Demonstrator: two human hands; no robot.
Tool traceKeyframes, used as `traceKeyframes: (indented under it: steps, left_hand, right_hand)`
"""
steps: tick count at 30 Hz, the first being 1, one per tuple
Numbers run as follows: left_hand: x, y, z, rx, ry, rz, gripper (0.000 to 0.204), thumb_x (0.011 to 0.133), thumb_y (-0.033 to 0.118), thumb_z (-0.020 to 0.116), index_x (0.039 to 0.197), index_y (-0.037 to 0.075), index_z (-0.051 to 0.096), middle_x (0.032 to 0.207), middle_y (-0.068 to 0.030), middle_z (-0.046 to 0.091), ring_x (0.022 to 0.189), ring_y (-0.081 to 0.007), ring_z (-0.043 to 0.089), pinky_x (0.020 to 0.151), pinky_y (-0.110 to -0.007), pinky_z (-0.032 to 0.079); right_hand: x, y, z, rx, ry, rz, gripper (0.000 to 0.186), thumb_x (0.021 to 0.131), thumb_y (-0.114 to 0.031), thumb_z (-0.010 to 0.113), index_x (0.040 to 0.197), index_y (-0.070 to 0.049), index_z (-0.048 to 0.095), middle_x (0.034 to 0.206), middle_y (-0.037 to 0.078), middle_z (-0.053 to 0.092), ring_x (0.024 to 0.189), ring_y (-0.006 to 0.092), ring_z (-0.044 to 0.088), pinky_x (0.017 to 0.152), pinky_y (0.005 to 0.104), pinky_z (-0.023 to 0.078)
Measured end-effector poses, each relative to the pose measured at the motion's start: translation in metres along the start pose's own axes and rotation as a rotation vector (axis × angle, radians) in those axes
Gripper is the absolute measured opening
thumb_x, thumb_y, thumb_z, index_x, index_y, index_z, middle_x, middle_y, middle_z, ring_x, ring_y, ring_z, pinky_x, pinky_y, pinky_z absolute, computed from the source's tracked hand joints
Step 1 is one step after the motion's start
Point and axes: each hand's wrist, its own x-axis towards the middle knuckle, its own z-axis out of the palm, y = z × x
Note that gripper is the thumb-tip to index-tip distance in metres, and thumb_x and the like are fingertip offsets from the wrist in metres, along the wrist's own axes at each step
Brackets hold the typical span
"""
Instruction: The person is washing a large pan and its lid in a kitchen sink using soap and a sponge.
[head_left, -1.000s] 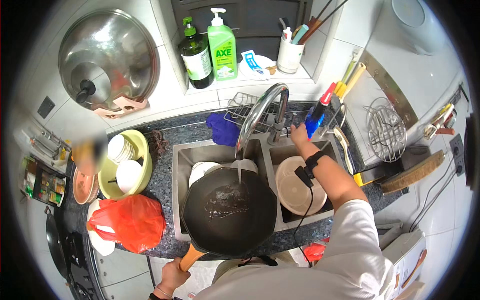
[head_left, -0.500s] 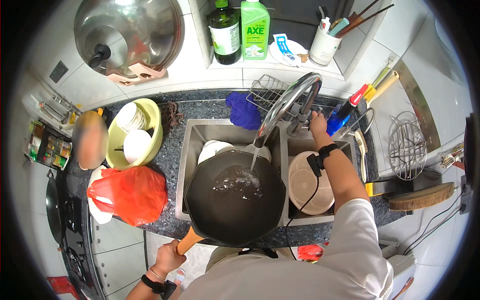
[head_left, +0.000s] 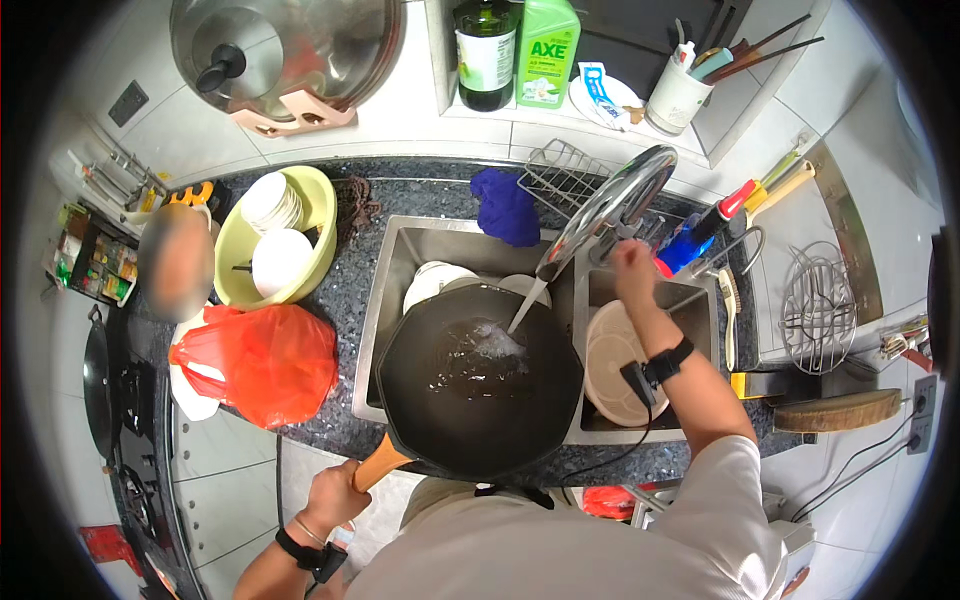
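Note:
A dark wok [head_left: 480,425] with a wooden handle [head_left: 381,462] rests over the left basin of the steel sink [head_left: 368,375]. Wrapped round that handle is my left hand [head_left: 335,497]. Water [head_left: 526,302] runs from the chrome faucet [head_left: 622,190] into the wok, where a shallow pool splashes. My right hand [head_left: 635,268] is over the right basin, just below the faucet's lever and seemingly apart from it; its fingers are blurred. Beneath that arm a beige round plastic lid or basin [head_left: 610,375] sits in the right basin. White dishes [head_left: 432,283] show partly behind the wok.
Left of the sink stand a yellow-green tub [head_left: 322,255] of white bowls and a red plastic bag [head_left: 275,365]. A purple cloth [head_left: 505,208] and wire rack [head_left: 565,180] lie behind. At right are a blue bottle [head_left: 690,245], a brush [head_left: 731,315] and a round wooden board [head_left: 838,411].
My right hand has come off the faucet lever and moved down toward me. Water still runs into the wok, pooling wider. The view has shifted a little; my left hand keeps its grip.

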Motion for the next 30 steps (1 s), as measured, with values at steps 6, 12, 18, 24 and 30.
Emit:
traceKeyframes:
  steps: [6, 12, 18, 24, 30]
  left_hand:
    - [0.005, -0.009, 0.002, 0.013, 0.012, 0.055, 0.020, 0.060, 0.009, 0.064, 0.077, 0.004, 0.054, 0.065, -0.0181, 0.059, 0.064, -0.0363, 0.060, 0.059, -0.041, 0.049]
    - [0.006, -0.013, 0.003, 0.001, -0.006, 0.059, 0.021, 0.062, 0.010, 0.064, 0.079, 0.004, 0.054, 0.067, -0.0179, 0.060, 0.066, -0.0362, 0.060, 0.060, -0.042, 0.049]
    - [0.010, -0.016, -0.001, -0.021, -0.018, 0.095, 0.021, 0.062, 0.010, 0.064, 0.080, 0.004, 0.054, 0.068, -0.0179, 0.060, 0.067, -0.0362, 0.061, 0.061, -0.042, 0.049]
    - [0.012, -0.026, -0.002, -0.020, -0.012, 0.101, 0.024, 0.062, 0.009, 0.064, 0.082, 0.003, 0.053, 0.069, -0.0187, 0.061, 0.068, -0.0365, 0.061, 0.062, -0.042, 0.049]
    - [0.017, -0.026, -0.009, -0.049, -0.050, 0.147, 0.025, 0.063, 0.010, 0.064, 0.083, 0.002, 0.052, 0.073, -0.0197, 0.061, 0.069, -0.0370, 0.061, 0.062, -0.042, 0.049]
  right_hand:
    - [-0.042, -0.132, 0.021, 0.888, -0.990, 0.707, 0.021, 0.088, -0.028, 0.055, 0.091, -0.007, 0.058, 0.083, 0.004, 0.059, 0.076, 0.0130, 0.058, 0.069, 0.0283, 0.050]
    - [-0.032, -0.142, 0.056, 0.509, -0.856, 0.898, 0.011, 0.087, -0.022, 0.057, 0.091, -0.012, 0.059, 0.073, 0.000, 0.055, 0.064, 0.0137, 0.052, 0.056, 0.0276, 0.044]
    - [-0.071, -0.069, 0.043, -0.226, -0.924, -0.614, 0.032, 0.087, -0.032, 0.047, 0.109, -0.011, 0.055, 0.104, 0.012, 0.056, 0.099, 0.0247, 0.053, 0.082, 0.0395, 0.043]
    - [-0.134, -0.137, -0.001, -0.971, -1.886, -0.527, 0.066, 0.087, -0.049, 0.043, 0.138, -0.008, 0.032, 0.144, 0.015, 0.025, 0.134, 0.0303, 0.022, 0.107, 0.0445, 0.022]
    - [-0.151, -0.121, -0.019, -0.968, -1.756, -0.621, 0.059, 0.090, -0.046, 0.035, 0.138, -0.012, 0.031, 0.146, 0.013, 0.023, 0.134, 0.0298, 0.022, 0.107, 0.0500, 0.020]
